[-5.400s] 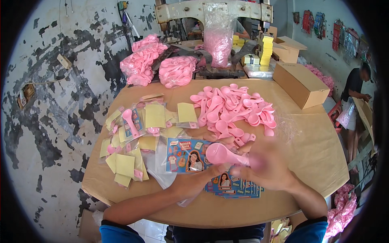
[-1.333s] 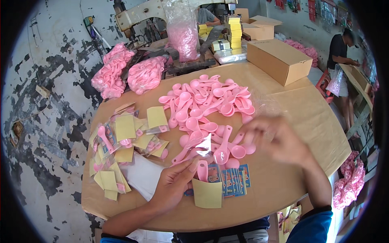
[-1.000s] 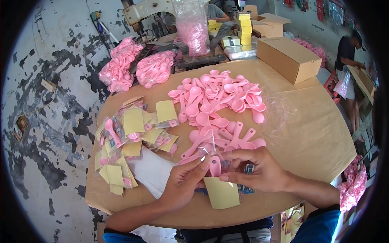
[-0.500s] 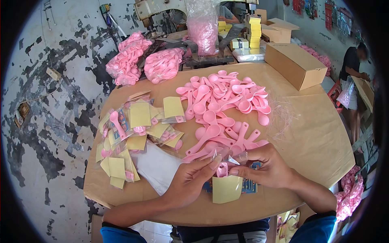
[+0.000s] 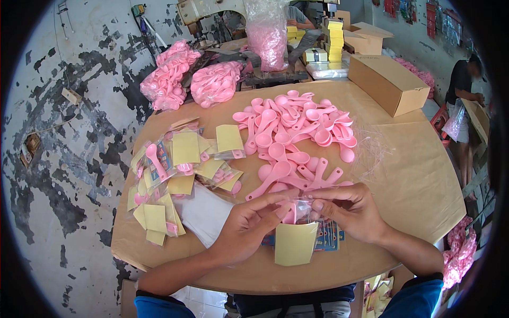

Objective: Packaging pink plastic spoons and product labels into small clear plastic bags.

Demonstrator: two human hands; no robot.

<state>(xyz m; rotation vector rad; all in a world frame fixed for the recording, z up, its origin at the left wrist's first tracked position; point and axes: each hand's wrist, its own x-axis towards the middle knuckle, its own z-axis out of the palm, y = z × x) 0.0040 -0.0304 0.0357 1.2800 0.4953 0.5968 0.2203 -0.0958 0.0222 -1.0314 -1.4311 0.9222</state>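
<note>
Between my two hands, near the table's front edge, is a clear plastic bag (image 5: 303,210) with a pink measuring spoon (image 5: 289,214) and a yellowish card (image 5: 296,245) in its lower part. My left hand (image 5: 252,225) pinches the bag's top left side, its thumb beside the spoon. My right hand (image 5: 352,212) grips the top right corner between thumb and fingers. Blue printed cards (image 5: 330,236) lie on the table under the bag. Just beyond my hands is a heap of loose pink spoons (image 5: 294,124). A stack of clear empty bags (image 5: 207,214) lies beside my left forearm.
Filled bags with yellowish cards (image 5: 185,148) pile up on the left of the brown-covered table (image 5: 403,175). Bundles of pink spoons (image 5: 214,84) and a closed cardboard box (image 5: 389,84) stand at the back. Another person (image 5: 466,95) stands at the far right.
My fingers have shifted along the bag's top, my left fingers now stretching further across it. The card and bag have moved slightly left, and the bag's mouth looks flatter.
</note>
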